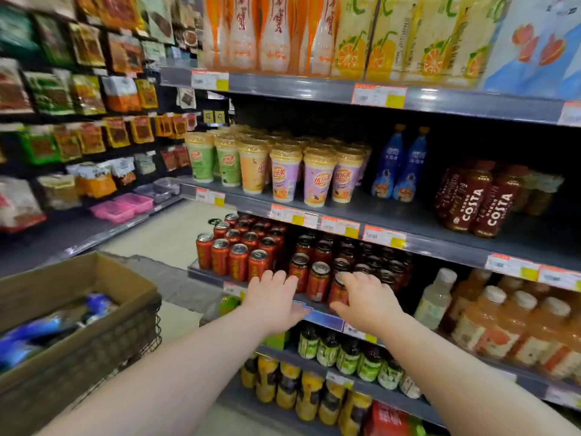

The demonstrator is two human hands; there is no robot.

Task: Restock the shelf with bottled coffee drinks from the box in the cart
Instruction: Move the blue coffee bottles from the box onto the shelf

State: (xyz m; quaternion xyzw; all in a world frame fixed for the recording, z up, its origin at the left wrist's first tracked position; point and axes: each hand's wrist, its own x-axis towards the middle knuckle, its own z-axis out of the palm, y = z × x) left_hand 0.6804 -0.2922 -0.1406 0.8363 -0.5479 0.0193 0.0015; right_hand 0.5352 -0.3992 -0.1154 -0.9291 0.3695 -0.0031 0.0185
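Observation:
A cardboard box [94, 278] sits in the wire cart [125, 335] at lower left, holding blurred blue bottles [47, 328]. Two matching blue bottles [399, 165] stand on the middle shelf [408, 215], with dark red Costa coffee bottles [478, 202] to their right. Both arms reach to the shelf below. My left hand [272, 297] is flat with straight fingers in front of the red cans [239, 256], holding nothing. My right hand [366, 298] curls over a red can [338, 292] at the shelf's front edge, thumb under its side.
Milk-tea cups [283, 171] fill the left of the middle shelf. Orange drink bottles [515, 328] stand right of the cans. Green-labelled and yellow bottles [345, 357] fill the lower shelves. Snack packs [78, 99] hang on the left wall rack. Juice packs [377, 36] line the top shelf.

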